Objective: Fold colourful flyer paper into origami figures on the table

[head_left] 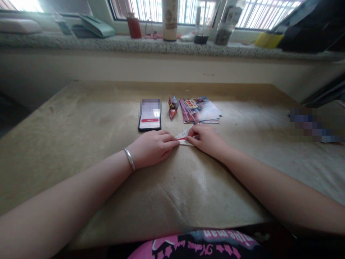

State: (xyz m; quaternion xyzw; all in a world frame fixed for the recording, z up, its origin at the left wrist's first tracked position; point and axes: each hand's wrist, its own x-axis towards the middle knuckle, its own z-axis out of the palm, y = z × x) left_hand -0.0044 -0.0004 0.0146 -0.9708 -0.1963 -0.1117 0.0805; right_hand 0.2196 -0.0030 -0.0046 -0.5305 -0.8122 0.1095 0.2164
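A small white folded sheet of paper point(184, 141) with a red stripe lies on the table between my hands. My left hand point(153, 148), with a silver bangle at the wrist, has its fingers closed at the left end of the paper. My right hand point(207, 139) pinches the paper farther right and covers part of it. Just beyond my fingers is a small twisted or folded piece of printed paper point(173, 108), red and multicoloured. To its right lies a stack of glossy printed sheets point(206, 108). A phone point(150, 124) rests flat beyond my left hand, its screen lit.
A yellowish cover spreads over the table point(81, 144). At the far right lies a blurred-out item point(309, 124). Along the stone windowsill point(113, 44) stand a red container point(134, 27), a tall bottle point(169, 21), a jar point(228, 25) and a yellow object point(268, 39).
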